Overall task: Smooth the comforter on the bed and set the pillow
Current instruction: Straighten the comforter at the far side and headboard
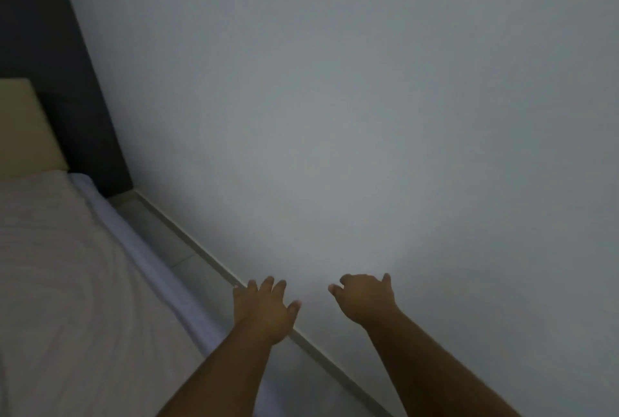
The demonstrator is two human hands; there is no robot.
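The pale, faintly striped comforter (57,276) covers the bed at the left and lower left, with soft ripples across its surface. A white sheet edge (140,249) runs along the bed's right side. My left hand (264,309) is stretched out in front of me over the gap beside the bed, fingers spread, holding nothing. My right hand (365,299) is out in front of the wall, fingers loosely curled and apart, also holding nothing. Neither hand touches the comforter. No pillow is in view.
A plain white wall (368,98) fills most of the view, close on the right. A narrow strip of tiled floor (160,235) and a skirting board (214,259) separate it from the bed. A beige headboard (23,128) stands against a dark wall panel (67,98) at far left.
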